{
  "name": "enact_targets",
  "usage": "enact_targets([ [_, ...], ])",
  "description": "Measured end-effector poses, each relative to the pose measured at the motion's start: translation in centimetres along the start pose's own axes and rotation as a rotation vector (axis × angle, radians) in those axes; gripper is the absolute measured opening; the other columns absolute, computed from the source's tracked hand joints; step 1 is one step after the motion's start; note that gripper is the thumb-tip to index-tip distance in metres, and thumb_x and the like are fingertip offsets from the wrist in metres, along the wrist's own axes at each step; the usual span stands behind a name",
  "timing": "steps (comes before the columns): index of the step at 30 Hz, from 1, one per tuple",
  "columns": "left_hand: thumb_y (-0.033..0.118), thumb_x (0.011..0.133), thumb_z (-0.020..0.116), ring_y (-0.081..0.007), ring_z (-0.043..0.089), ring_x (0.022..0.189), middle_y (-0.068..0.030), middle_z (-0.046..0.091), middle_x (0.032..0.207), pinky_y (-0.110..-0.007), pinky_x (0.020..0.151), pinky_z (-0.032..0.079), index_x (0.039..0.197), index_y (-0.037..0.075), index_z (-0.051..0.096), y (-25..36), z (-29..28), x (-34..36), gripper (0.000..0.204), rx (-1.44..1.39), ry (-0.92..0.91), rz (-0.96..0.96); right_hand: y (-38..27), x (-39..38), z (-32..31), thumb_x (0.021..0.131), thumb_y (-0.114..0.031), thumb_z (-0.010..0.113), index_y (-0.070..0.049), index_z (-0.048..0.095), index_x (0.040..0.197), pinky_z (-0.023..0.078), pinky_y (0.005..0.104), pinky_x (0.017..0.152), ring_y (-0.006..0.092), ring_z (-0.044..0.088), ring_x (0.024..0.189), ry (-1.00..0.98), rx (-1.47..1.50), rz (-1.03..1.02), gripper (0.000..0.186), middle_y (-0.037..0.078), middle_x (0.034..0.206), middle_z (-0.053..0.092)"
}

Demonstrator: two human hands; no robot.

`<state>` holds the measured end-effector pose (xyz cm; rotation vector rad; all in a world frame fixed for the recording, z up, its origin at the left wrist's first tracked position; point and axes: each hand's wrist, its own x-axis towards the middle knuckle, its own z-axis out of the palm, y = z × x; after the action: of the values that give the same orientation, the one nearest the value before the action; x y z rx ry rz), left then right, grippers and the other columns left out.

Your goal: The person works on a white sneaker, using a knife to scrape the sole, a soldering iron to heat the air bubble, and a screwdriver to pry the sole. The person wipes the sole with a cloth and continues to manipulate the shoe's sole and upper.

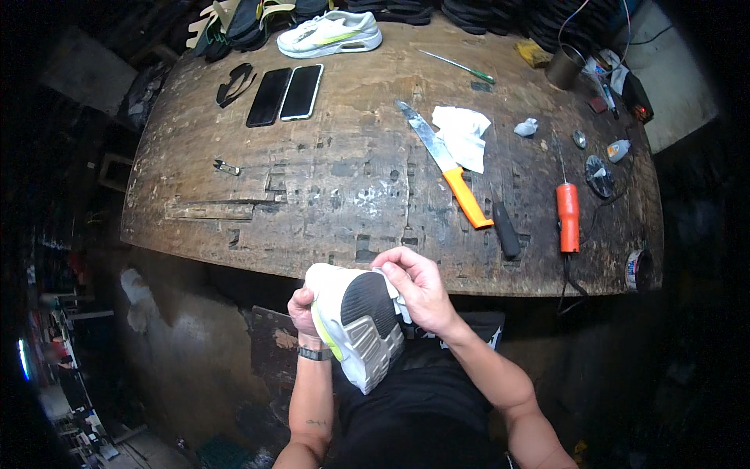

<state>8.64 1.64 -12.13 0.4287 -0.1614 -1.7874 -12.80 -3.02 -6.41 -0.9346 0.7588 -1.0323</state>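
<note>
A white sneaker with lime-green trim (364, 334) is tilted over my lap, its black-and-grey sole facing up. My left hand (302, 313) is closed round its left side, and the shoe hides some of the fingers. At the right edge of the sole, my right hand (418, 291) pinches a small piece of white cloth or paper (398, 301) against the shoe. On the bench beyond lies a matching white sneaker (330, 35). A crumpled white cloth (462, 134) sits beside an orange-handled knife (445, 166).
The worn wooden bench (328, 172) also bears two phones (285, 95), nippers (226, 167), a green-handled screwdriver (458, 66), a black-handled tool (506, 230) and a corded red-handled tool (568, 217). Dark soles (500, 16) are piled along the far edge. A can (564, 70) stands at the far right.
</note>
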Motion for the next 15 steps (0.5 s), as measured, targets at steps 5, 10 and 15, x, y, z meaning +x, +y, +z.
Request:
enact_targets([
  [5, 0.038, 0.102, 0.055, -0.0199, 0.070, 0.098, -0.0150, 0.073, 0.110, -0.034, 0.089, 0.055, 0.124, -0.009, 0.063, 1.7, 1.8, -1.0, 0.052, 0.897, 0.176, 0.235, 0.7, -0.4, 0.8, 0.105, -0.017, 0.061, 0.002, 0.064, 0.116, 0.051, 0.0234, 0.078, 0.0061, 0.060, 0.087, 0.049, -0.152, -0.035, 0.021, 0.001, 0.098, 0.068],
  [10, 0.025, 0.107, 0.055, -0.0111, 0.064, 0.093, -0.0082, 0.070, 0.106, -0.028, 0.086, 0.051, 0.124, -0.005, 0.063, -0.4, 5.0, -1.2, 0.035, 1.048, 0.411, 0.610, -0.8, -0.1, 2.3, 0.102, -0.016, 0.067, 0.001, 0.065, 0.115, 0.050, 0.0221, 0.077, 0.0044, 0.059, 0.087, 0.073, -0.235, -0.018, 0.021, 0.000, 0.096, 0.067],
  [15, 0.032, 0.108, 0.052, -0.0138, 0.066, 0.097, -0.0108, 0.071, 0.110, -0.029, 0.087, 0.052, 0.130, -0.005, 0.062, 2.1, 7.2, -2.1, 0.044, 1.095, 0.320, 0.495, -2.4, -0.3, 3.8, 0.100, -0.013, 0.070, 0.002, 0.066, 0.112, 0.050, 0.0221, 0.075, 0.0049, 0.060, 0.085, 0.030, -0.295, -0.006, 0.020, 0.001, 0.096, 0.067],
])
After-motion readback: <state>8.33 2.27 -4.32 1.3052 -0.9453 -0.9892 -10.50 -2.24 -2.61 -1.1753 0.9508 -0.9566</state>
